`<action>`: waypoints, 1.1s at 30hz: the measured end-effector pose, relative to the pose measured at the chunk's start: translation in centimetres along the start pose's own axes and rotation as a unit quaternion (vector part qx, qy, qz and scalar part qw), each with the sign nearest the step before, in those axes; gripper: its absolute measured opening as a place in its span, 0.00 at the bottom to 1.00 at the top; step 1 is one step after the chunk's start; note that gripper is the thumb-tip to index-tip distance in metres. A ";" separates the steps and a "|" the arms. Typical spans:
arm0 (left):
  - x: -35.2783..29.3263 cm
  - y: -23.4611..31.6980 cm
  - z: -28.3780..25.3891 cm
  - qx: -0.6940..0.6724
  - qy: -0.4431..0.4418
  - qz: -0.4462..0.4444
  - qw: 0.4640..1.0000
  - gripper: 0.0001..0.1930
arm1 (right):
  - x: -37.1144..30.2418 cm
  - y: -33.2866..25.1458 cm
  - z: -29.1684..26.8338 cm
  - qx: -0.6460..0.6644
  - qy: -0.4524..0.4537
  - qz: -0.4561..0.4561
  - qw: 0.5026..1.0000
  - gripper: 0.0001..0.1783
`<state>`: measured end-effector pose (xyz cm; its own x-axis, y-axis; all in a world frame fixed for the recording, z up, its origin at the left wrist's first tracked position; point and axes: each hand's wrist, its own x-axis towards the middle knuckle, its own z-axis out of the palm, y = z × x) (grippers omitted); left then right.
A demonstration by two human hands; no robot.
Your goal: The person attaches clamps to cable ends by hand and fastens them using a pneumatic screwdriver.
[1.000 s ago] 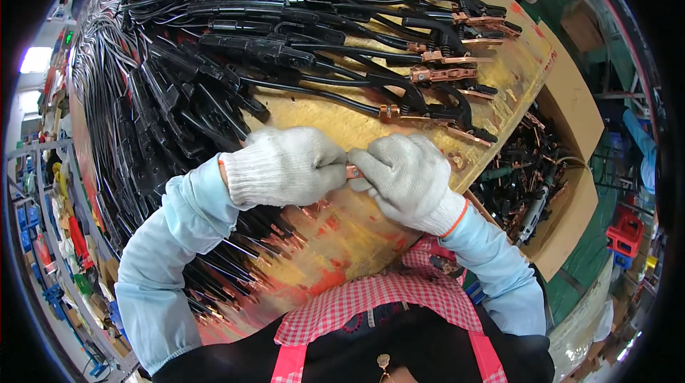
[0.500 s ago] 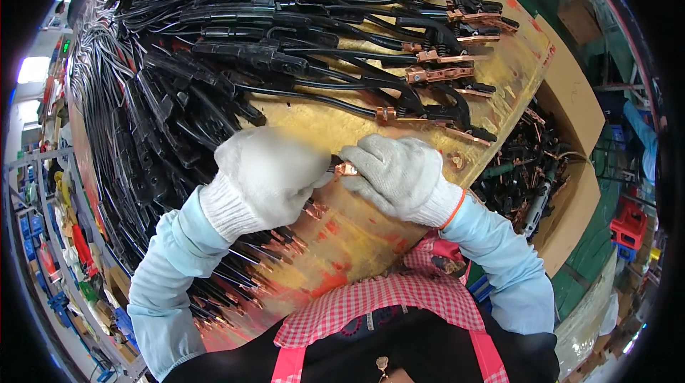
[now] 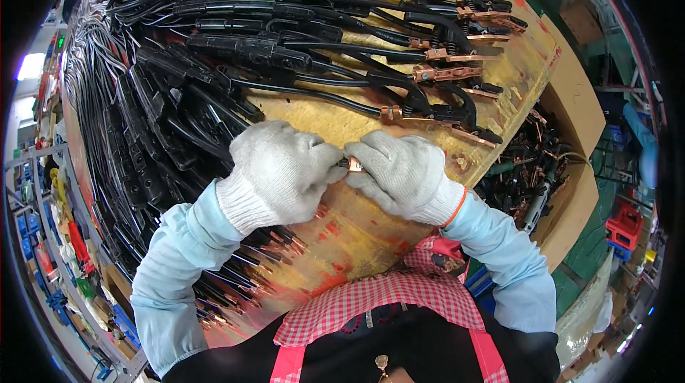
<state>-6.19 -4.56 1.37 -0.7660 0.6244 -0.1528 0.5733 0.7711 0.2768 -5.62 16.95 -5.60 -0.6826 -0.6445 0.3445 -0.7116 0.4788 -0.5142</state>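
Note:
My left hand (image 3: pixel 282 169) and my right hand (image 3: pixel 399 172), both in white knit gloves, meet over a worn yellow workbench (image 3: pixel 357 229). Between their fingertips they pinch a small copper-coloured piece (image 3: pixel 353 165); most of it is hidden by the gloves. Just beyond the hands lies a row of black cables ending in copper clamps (image 3: pixel 435 72), the nearest clamp (image 3: pixel 399 113) right above my fingers.
A thick mass of black cables and plugs (image 3: pixel 164 133) covers the left and far side of the bench. More cable ends with bare copper tips (image 3: pixel 257 254) lie under my left forearm. An open cardboard box (image 3: pixel 564 190) of clamps stands at right. Shelves with coloured bins (image 3: pixel 43 240) are at far left.
My left hand has turned and drawn back toward my right hand; both hands stay pinched together on the small copper piece at nearly the same spot on the bench.

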 end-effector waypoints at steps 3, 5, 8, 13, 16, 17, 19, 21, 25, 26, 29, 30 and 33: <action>0.2 0.0 0.6 -0.023 0.001 0.006 1.000 0.06 | 0.2 0.0 -0.4 -0.003 -0.022 0.006 1.000 0.16; 0.6 -0.2 0.6 -0.034 -0.011 0.009 0.999 0.07 | -0.5 0.1 -0.4 -0.010 -0.041 0.017 0.999 0.17; 0.7 -0.5 0.5 -0.062 -0.011 0.012 0.998 0.09 | -0.6 -0.1 -0.6 -0.007 -0.018 0.027 0.999 0.20; 0.1 -0.2 -0.1 -0.054 0.002 -0.005 0.999 0.21 | -8.8 2.7 -5.9 -0.154 0.253 0.208 0.932 0.25; 0.6 0.1 0.6 -0.034 0.021 -0.003 0.999 0.23 | -19.1 7.6 -8.2 -0.336 0.183 0.518 0.765 0.36; 0.8 0.2 0.8 -0.040 0.039 0.007 0.998 0.23 | -23.1 8.6 -8.8 -0.394 0.105 0.600 0.688 0.39; 1.2 0.5 0.7 -0.029 0.011 -0.007 0.999 0.21 | -30.9 10.4 -8.6 -0.326 0.027 0.744 0.583 0.45; 1.0 0.9 1.0 0.004 0.020 -0.021 1.000 0.18 | -33.5 12.4 -8.7 -0.245 0.064 0.748 0.613 0.46; 0.1 -0.4 2.2 -0.027 0.100 -0.009 0.995 0.16 | -33.1 14.2 -10.1 -0.050 0.111 0.723 0.680 0.31; 0.2 0.1 2.2 -0.033 0.082 -0.027 0.996 0.16 | -32.1 14.1 -10.4 -0.050 0.111 0.719 0.685 0.31; 1.2 1.2 1.6 -0.029 0.038 -0.024 0.999 0.16 | -26.3 10.3 -11.0 0.420 0.427 0.591 0.540 0.12; 1.1 1.2 1.6 -0.028 0.035 -0.019 0.999 0.16 | -24.2 9.1 -12.1 0.481 0.485 0.501 0.531 0.11; 0.8 0.7 2.5 -0.038 0.085 -0.004 0.996 0.16 | -15.3 6.2 -12.9 0.598 0.508 0.313 0.535 0.21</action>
<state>-5.65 -3.22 -0.93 -0.8119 0.5838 0.0061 0.5491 0.7600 0.3477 -1.70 37.50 -3.92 -0.8951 0.3673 -0.2526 -0.0898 -0.7036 -0.7049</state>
